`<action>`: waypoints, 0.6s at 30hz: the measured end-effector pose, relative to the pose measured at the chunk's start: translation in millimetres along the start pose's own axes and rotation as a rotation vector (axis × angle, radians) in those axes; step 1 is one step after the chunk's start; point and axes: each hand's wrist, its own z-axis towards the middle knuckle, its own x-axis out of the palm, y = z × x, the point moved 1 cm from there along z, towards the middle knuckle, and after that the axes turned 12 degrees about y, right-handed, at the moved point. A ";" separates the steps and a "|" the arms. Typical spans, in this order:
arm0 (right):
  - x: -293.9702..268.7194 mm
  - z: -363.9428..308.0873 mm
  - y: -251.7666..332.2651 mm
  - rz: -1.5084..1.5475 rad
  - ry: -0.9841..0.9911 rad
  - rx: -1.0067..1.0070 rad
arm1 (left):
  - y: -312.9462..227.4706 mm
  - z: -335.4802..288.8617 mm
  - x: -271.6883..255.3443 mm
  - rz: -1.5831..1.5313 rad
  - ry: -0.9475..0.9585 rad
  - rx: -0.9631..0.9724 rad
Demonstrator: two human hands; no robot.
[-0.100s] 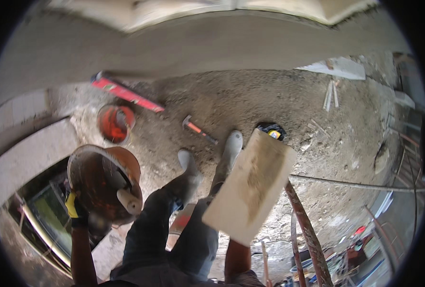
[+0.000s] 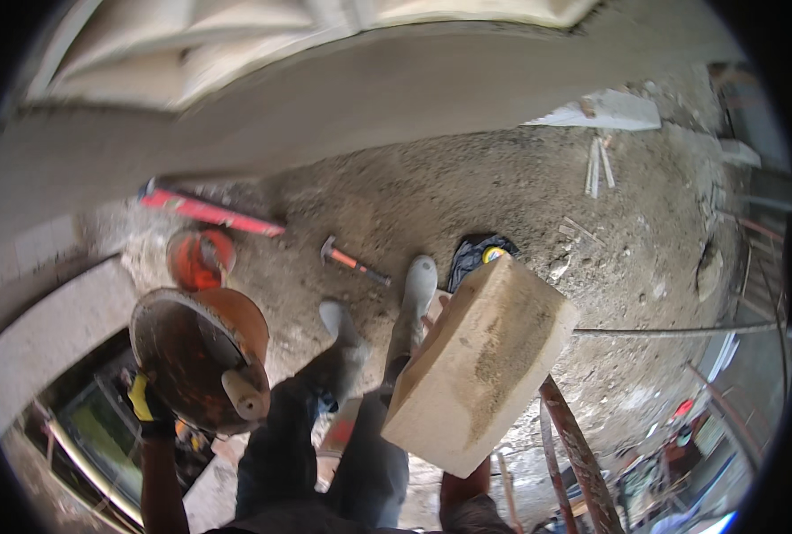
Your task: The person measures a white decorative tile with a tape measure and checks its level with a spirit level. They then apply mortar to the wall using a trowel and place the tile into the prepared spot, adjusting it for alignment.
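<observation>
My left hand (image 2: 141,398), in a yellow and dark glove, is closed on the rim of an orange-brown bucket (image 2: 251,322). The bucket is tipped so that its mortar-stained inside shows. A pale, thick cylindrical piece (image 2: 245,395), perhaps a tool handle, lies in its mouth. My right hand (image 2: 438,311) grips a beige rectangular block (image 2: 494,347) from beneath. Only some fingertips show past the block's left edge; the palm is hidden. A darker, damp-looking grainy patch marks the block's upper face. The block is held tilted in front of my right leg.
On the rough ground lie a red spirit level (image 2: 213,214), a hammer (image 2: 355,261) and a black bag with a yellow tape measure (image 2: 494,254). A second red bucket (image 2: 202,260) stands by the left wall. Rusty poles (image 2: 581,449) rise at lower right. A rendered wall (image 2: 324,116) spans the far side.
The block has turned, so its thick left side and my right fingertips now show. The bucket has shifted slightly right and down in view. The whole view has swung a little.
</observation>
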 end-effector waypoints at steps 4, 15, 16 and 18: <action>-27.8 110.2 -8.8 0.025 0.010 -0.067 | -44.9 47.3 86.6 -0.531 0.101 -0.045; -114.3 329.9 -31.7 0.119 0.067 -0.207 | -13.5 98.3 168.2 0.203 -0.024 0.100; -113.9 334.2 -32.2 0.119 0.064 -0.220 | -10.9 100.0 174.1 0.168 -0.023 0.111; -115.0 338.5 -40.6 0.044 -0.005 -0.257 | -10.2 103.3 189.4 0.095 -0.009 0.127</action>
